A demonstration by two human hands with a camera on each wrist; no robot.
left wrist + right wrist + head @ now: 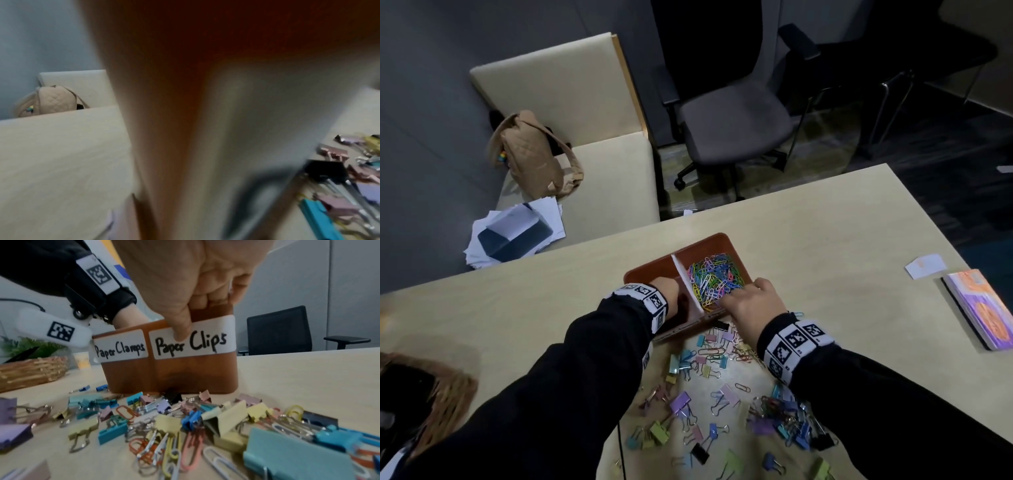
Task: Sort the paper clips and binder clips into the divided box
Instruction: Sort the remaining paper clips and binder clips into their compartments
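A brown divided box (719,238) stands on the table; its front labels read "Paper Clamps" and "Paper Clips" (193,344). Coloured paper clips (714,277) fill the right compartment. My right hand (739,294) grips the box's near wall at that compartment, thumb (180,331) pressed on the "Paper Clips" label and fingers over the rim. My left hand (669,291) reaches down into the left compartment, its fingers hidden; the left wrist view shows only the blurred brown wall (185,48). Several binder clips (688,411) and loose paper clips (170,456) lie scattered in front of the box.
A wicker basket (441,394) sits at the table's left front. An orange notebook (983,308) and a white card (926,265) lie at the right edge. Beyond the table stand an office chair (729,120) and a bench with a tan bag (534,154) and papers (513,233).
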